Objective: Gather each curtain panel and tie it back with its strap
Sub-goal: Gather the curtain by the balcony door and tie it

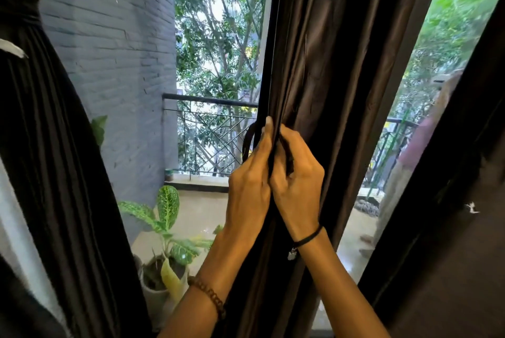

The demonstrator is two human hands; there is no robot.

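Raised together, left hand (pixel 250 187) and right hand (pixel 297 181) pinch the curtain (pixel 328 64), maybe strap (pixel 247 140).

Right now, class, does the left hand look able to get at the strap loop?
Probably yes: the strap loop hangs right against the left hand, which grips the gathered curtain panel; nothing lies between them.

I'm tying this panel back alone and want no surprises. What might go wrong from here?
The strap loop is held only by the left hand and right hand; if either slips, the gathered curtain may fall open. Its right folds look outside the grip and could escape the tie.
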